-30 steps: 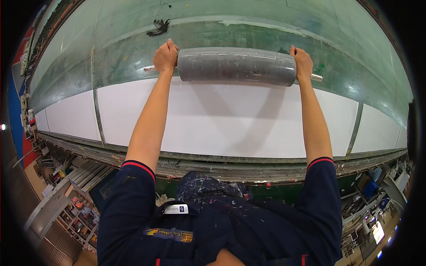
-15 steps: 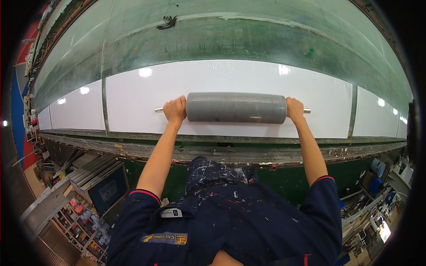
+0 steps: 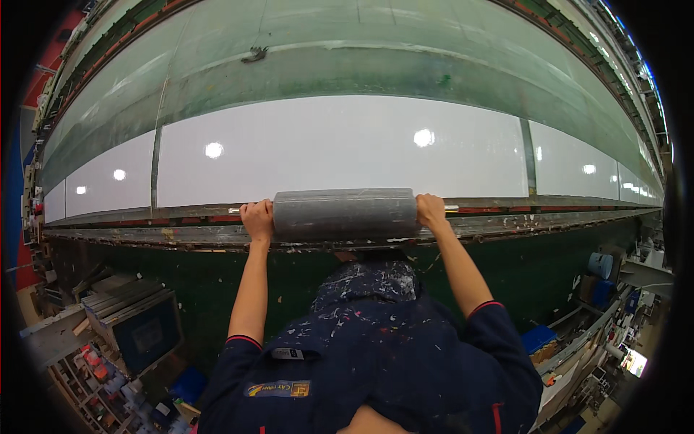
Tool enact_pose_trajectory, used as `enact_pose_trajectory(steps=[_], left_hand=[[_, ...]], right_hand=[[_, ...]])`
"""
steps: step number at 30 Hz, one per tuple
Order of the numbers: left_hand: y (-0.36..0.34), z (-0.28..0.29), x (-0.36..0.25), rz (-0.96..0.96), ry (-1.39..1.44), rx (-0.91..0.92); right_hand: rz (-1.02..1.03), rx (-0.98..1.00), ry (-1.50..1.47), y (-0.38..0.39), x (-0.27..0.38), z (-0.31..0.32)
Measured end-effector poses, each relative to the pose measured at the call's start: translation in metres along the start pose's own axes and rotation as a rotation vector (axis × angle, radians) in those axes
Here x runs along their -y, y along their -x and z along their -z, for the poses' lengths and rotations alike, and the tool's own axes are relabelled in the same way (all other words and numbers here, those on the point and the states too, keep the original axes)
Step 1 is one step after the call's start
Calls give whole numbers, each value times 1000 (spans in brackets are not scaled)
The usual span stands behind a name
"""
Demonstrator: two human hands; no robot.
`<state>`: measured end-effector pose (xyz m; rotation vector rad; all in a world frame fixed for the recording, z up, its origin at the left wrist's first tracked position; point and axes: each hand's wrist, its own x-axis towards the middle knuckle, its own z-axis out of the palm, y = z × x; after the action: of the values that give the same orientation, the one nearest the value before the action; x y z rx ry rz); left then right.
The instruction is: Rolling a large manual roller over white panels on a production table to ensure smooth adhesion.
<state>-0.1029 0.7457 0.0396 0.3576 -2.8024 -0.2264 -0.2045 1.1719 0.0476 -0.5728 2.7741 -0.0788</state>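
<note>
A wide grey roller (image 3: 345, 215) lies crosswise between my two hands, at the near edge of a long green table (image 3: 347, 70). My left hand (image 3: 257, 220) is wrapped round the metal rod at its left end, and my right hand (image 3: 432, 210) grips the rod at the right end. Short shiny rod tips stick out beyond both fists. Just past the roller, a glossy white sheet (image 3: 340, 148) lies flat on the table. The roller's underside is hidden, so I cannot tell what it touches.
More white sheets lie in line to the left (image 3: 108, 173) and right (image 3: 575, 161). A paint-spattered rail (image 3: 181, 235) runs along the near edge. A dark scrap (image 3: 254, 54) lies farther back. Framed panels (image 3: 144, 333) stand low left, and a blue bin (image 3: 601, 293) sits low right.
Both hands have drawn the roller toward me, off the middle of the white sheet to the table's near edge. The view has shifted somewhat to the right.
</note>
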Motion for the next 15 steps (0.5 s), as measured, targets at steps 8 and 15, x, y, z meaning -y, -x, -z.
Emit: enact_pose_trajectory(steps=[8, 15], left_hand=[[11, -1, 14, -71, -201, 237], [18, -11, -53, 92, -157, 354]], right_hand=[[35, -121, -208, 15, 7, -2], [-43, 13, -286, 50, -58, 10]])
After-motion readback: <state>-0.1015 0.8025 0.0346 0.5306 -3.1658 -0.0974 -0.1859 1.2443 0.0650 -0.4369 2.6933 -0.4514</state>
